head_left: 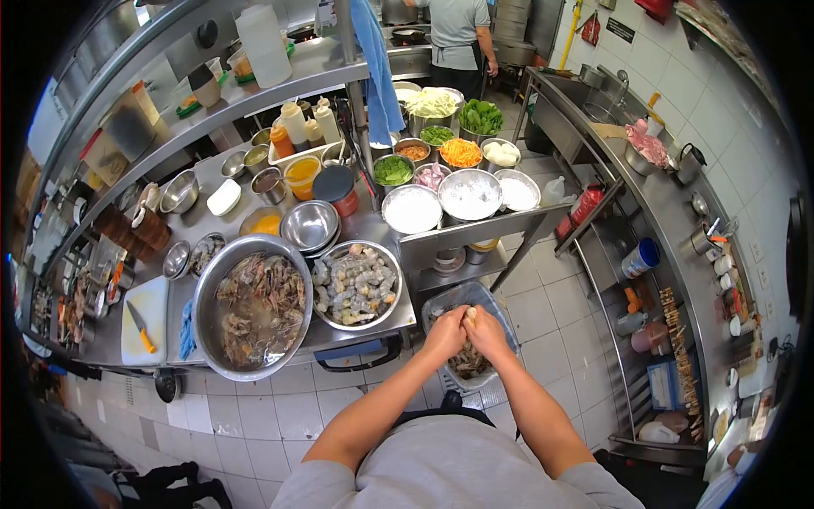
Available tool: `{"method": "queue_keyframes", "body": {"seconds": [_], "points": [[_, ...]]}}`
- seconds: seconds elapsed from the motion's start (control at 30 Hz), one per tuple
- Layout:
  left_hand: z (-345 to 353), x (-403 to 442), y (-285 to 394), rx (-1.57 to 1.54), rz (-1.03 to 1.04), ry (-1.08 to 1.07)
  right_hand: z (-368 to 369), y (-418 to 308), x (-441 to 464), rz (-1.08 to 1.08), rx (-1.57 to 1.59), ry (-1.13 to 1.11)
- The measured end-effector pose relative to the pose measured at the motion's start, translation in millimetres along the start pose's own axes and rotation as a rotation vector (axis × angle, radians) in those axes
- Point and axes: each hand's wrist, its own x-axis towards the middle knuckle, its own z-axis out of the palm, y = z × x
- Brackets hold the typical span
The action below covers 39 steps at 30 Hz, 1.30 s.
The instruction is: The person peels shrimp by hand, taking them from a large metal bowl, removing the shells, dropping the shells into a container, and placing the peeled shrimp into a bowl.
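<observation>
My left hand (pixel 444 336) and my right hand (pixel 487 332) are closed together, fingertips meeting around a small pale shrimp (pixel 471 313) that is mostly hidden by the fingers. Both are held above a plastic bin (pixel 500 379) on the floor side of the counter, with brownish shrimp shells (pixel 468 365) inside it. On the counter to the left, a steel bowl (pixel 360 327) is heaped with grey peeled shrimp (pixel 356 282). Beside that sits a large steel basin (pixel 203 316) of brownish shrimp in their shells (pixel 254 293), lying in murky liquid.
A knife (pixel 140 327) lies on a white cutting board (pixel 157 297) at far left. Ahead, steel bowls of shredded carrot (pixel 460 153), greens (pixel 481 117) and white powder (pixel 471 193) line the counter. A co-worker (pixel 458 38) stands at the back. Steel shelving (pixel 606 246) runs along the right.
</observation>
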Motion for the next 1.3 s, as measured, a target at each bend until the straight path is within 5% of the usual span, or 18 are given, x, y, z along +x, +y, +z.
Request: {"method": "queue_keyframes", "body": {"seconds": [0.17,0.37,0.5,0.57,0.63,0.77,0.83,0.93,1.1,1.3], "points": [[-9,1,-3,-0.026,-0.047,-0.048,-4,1,3,-0.065,-0.01,0.024],[-41,4,-8,-0.855,-0.35,-0.544,-8,30,18,0.022,0.023,-0.081],[-55,1,9,-1.163,-0.413,-0.521,-1,70,29,0.085,0.158,-0.118],[-47,1,6,-1.165,-0.448,-0.427,3,82,30,0.117,0.102,-0.161],[-43,1,7,-1.155,-0.487,-0.303,10,85,23,-0.033,-0.179,0.081],[-28,4,-4,-1.048,-0.373,-0.159,-11,62,19,-0.147,-0.032,0.113],[-28,6,1,-0.938,-0.355,-0.061,-19,41,13,0.093,0.802,-0.135],[-18,11,-4,-0.905,-0.269,0.024,-28,16,0,0.362,1.08,-0.363],[-18,9,-6,-0.692,-0.219,-0.017,-18,23,-2,0.193,0.902,-0.422],[-36,-1,-8,-0.414,-0.205,-0.152,-20,16,-4,0.067,0.461,-0.118]]}}
